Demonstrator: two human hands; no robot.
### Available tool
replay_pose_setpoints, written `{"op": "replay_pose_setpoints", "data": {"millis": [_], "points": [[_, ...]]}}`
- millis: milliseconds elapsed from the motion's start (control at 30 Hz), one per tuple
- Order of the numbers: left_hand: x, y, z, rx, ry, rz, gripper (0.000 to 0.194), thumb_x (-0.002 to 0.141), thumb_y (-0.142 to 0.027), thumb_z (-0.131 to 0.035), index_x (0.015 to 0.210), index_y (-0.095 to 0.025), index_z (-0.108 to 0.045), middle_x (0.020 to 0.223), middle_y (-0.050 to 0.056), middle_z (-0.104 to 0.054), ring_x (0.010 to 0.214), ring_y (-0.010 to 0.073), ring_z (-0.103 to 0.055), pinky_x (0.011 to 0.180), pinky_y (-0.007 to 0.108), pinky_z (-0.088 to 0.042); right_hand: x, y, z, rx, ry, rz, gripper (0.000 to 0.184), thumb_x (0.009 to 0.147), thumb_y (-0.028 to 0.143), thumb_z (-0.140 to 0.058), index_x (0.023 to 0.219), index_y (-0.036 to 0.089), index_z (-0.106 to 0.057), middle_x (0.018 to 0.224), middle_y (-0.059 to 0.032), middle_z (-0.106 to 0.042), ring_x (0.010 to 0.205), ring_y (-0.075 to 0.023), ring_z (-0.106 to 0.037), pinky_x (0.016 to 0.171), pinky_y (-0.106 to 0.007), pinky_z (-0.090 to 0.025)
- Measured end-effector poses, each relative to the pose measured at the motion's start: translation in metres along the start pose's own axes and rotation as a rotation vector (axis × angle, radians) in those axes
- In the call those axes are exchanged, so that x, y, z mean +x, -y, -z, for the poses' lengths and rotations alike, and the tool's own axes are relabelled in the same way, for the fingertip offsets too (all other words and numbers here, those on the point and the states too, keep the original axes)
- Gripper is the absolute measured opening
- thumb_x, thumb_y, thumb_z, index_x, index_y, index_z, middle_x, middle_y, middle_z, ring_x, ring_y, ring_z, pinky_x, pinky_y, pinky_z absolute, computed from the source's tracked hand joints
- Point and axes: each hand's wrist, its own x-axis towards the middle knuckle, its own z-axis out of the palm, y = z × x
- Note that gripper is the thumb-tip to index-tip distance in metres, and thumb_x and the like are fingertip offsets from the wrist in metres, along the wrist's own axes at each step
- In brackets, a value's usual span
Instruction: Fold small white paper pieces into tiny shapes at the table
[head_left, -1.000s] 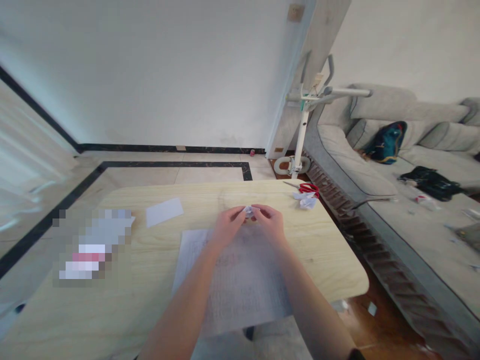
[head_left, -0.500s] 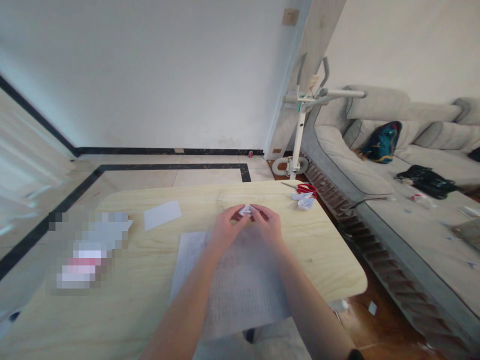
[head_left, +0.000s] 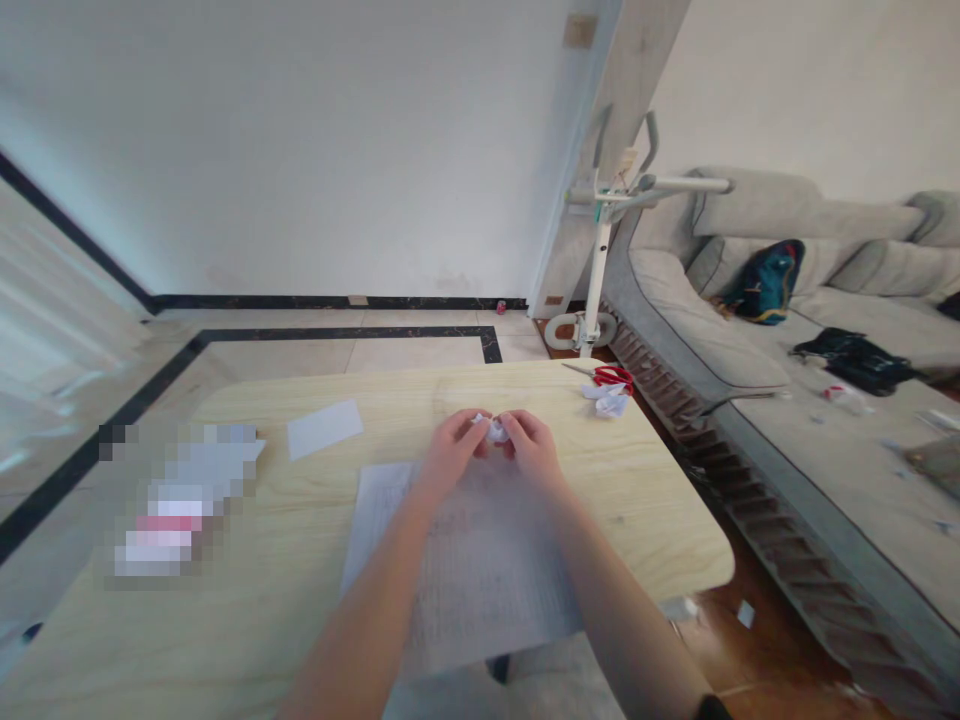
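Note:
Between my two hands is a small crumpled piece of white paper (head_left: 496, 432). My left hand (head_left: 454, 450) pinches it from the left, thumb and fingers closed on it. From the right, my right hand (head_left: 531, 450) grips the same paper with its fingertips. Both hands are just above the far edge of a large printed sheet (head_left: 487, 570), which lies flat on the light wooden table (head_left: 652, 500). My forearms cover parts of that sheet.
At the table's far right lie red-handled scissors (head_left: 613, 377) and crumpled white paper (head_left: 609, 402). A white paper slip (head_left: 324, 429) lies left of my hands, with a pixelated item (head_left: 187, 500) farther left. Beyond the right edge stand a grey sofa (head_left: 750, 370) and a white exercise frame (head_left: 598, 270).
My fingers have shifted around the crumpled paper, and it looks more bunched and turned than before. Both hands stay in nearly the same place.

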Motion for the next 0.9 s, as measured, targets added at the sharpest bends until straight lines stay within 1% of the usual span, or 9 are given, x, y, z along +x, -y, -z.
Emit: {"op": "replay_pose_setpoints", "data": {"millis": [67, 133, 200, 267, 367, 467, 633, 767, 900], "points": [[0.001, 0.002, 0.001, -0.03, -0.012, 0.004, 0.029, 0.08, -0.04, -0.053, 0.089, -0.015, -0.064, 0.054, -0.002, -0.056, 0.054, 0.0117, -0.053, 0.056, 0.022, -0.044, 0.0, 0.0, 0.0, -0.011, -0.009, 0.028, 0.029, 0.081, 0.046, -0.053, 0.083, 0.019, -0.061, 0.06, 0.0015, -0.055, 0.046, -0.0099, -0.048, 0.042, -0.022, -0.037], [0.003, 0.006, 0.001, -0.073, -0.021, 0.015, 0.03, 0.08, -0.043, -0.053, 0.087, -0.015, -0.063, 0.053, -0.002, -0.055, 0.053, 0.0116, -0.052, 0.054, 0.022, -0.043, -0.002, -0.001, 0.001, -0.029, -0.004, 0.092, 0.029, 0.078, 0.044, -0.057, 0.095, 0.021, -0.059, 0.076, -0.0011, -0.061, 0.057, -0.0114, -0.054, 0.05, -0.023, -0.044], [0.005, 0.012, 0.001, -0.125, -0.024, 0.03, 0.032, 0.079, -0.045, -0.053, 0.086, -0.015, -0.063, 0.055, -0.002, -0.055, 0.053, 0.0113, -0.052, 0.054, 0.022, -0.042, -0.004, -0.001, 0.001, -0.056, 0.05, 0.153, 0.038, 0.073, 0.039, -0.064, 0.106, 0.023, -0.056, 0.096, -0.0041, -0.062, 0.072, -0.0138, -0.059, 0.061, -0.025, -0.049], [0.006, 0.016, 0.002, -0.165, -0.035, 0.043, 0.034, 0.079, -0.046, -0.054, 0.088, -0.015, -0.063, 0.058, -0.001, -0.056, 0.054, 0.0112, -0.052, 0.054, 0.022, -0.042, -0.006, -0.001, 0.0, -0.093, 0.103, 0.187, 0.043, 0.07, 0.036, -0.068, 0.109, 0.024, -0.054, 0.105, -0.0054, -0.06, 0.083, -0.0157, -0.06, 0.069, -0.028, -0.051], [0.007, 0.018, 0.004, -0.182, -0.051, 0.054, 0.034, 0.077, -0.047, -0.056, 0.088, -0.015, -0.063, 0.057, -0.002, -0.055, 0.054, 0.011, -0.052, 0.054, 0.022, -0.042, -0.007, -0.002, -0.001, -0.155, 0.094, 0.235, 0.034, 0.072, 0.032, -0.066, 0.104, 0.023, -0.058, 0.103, -0.0057, -0.06, 0.088, -0.0167, -0.059, 0.073, -0.029, -0.051], [0.006, 0.016, 0.005, -0.222, -0.003, 0.064, 0.034, 0.077, -0.046, -0.057, 0.088, -0.015, -0.063, 0.056, -0.003, -0.053, 0.054, 0.0104, -0.051, 0.054, 0.021, -0.041, -0.006, -0.002, 0.0, -0.172, 0.061, 0.273, 0.027, 0.073, 0.03, -0.063, 0.099, 0.022, -0.06, 0.108, -0.0066, -0.058, 0.091, -0.0173, -0.059, 0.074, -0.03, -0.051], [0.004, 0.015, 0.006, -0.328, 0.086, 0.071, 0.038, 0.072, -0.038, -0.064, 0.103, -0.015, -0.061, 0.062, -0.002, -0.054, 0.06, 0.01, -0.051, 0.06, 0.022, -0.042, -0.004, 0.001, 0.0, -0.16, 0.03, 0.198, 0.024, 0.073, 0.032, -0.063, 0.094, 0.021, -0.062, 0.094, -0.0057, -0.064, 0.081, -0.0172, -0.061, 0.071, -0.029, -0.05], [0.004, 0.014, 0.007, -0.28, 0.096, 0.058, 0.04, 0.073, -0.037, -0.063, 0.106, -0.016, -0.061, 0.065, -0.002, -0.054, 0.059, 0.0092, -0.049, 0.059, 0.021, -0.04, -0.004, 0.004, 0.001, -0.151, 0.026, 0.18, 0.023, 0.073, 0.035, -0.064, 0.091, 0.02, -0.063, 0.089, -0.0054, -0.065, 0.079, -0.0174, -0.06, 0.069, -0.028, -0.049], [0.004, 0.012, 0.007, -0.17, 0.075, 0.021, 0.034, 0.074, -0.039, -0.061, 0.098, -0.016, -0.064, 0.073, 0.0, -0.059, 0.062, 0.01, -0.051, 0.059, 0.022, -0.04, -0.003, 0.003, 0.001, -0.139, 0.035, 0.18, 0.022, 0.074, 0.035, -0.065, 0.091, 0.02, -0.063, 0.087, -0.0049, -0.065, 0.077, -0.0164, -0.059, 0.068, -0.028, -0.048]]}}
